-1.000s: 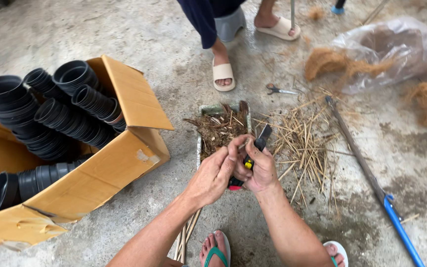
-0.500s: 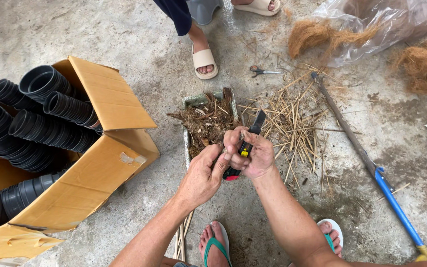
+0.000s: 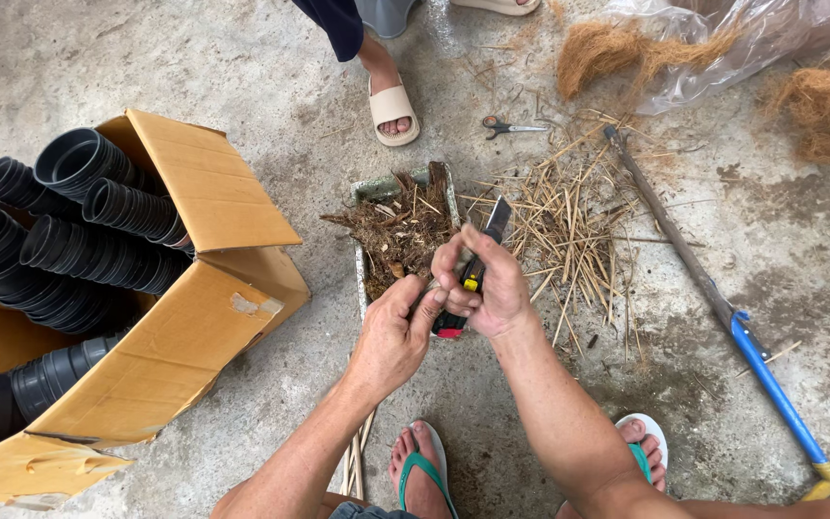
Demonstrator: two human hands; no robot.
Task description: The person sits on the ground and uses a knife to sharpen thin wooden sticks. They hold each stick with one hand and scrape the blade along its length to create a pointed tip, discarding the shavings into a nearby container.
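Note:
My right hand (image 3: 494, 286) grips a utility knife (image 3: 474, 275) with a black, yellow and red handle, its blade pointing up and away from me. My left hand (image 3: 394, 338) is closed just beside it, thumb touching the knife hand; a thin stick seems pinched in it, though the fingers hide most of it. Both hands hover over the near end of a shallow metal tray (image 3: 358, 271) filled with brown plant scraps (image 3: 398, 229). A bundle of thin sticks (image 3: 354, 459) runs down under my left forearm toward my feet.
An open cardboard box (image 3: 194, 317) of stacked black plastic pots (image 3: 88, 250) sits at left. Loose straw (image 3: 569, 226) lies right of the tray, with scissors (image 3: 509, 126) beyond. A long blue-handled tool (image 3: 722, 312) lies at right. Another person's sandalled foot (image 3: 393, 109) and coconut fibre (image 3: 607, 48) are at the top.
My hands have stayed together over the tray while the knife shifted slightly in my right hand. The view has drifted, so the box and the other person's feet sit differently in frame.

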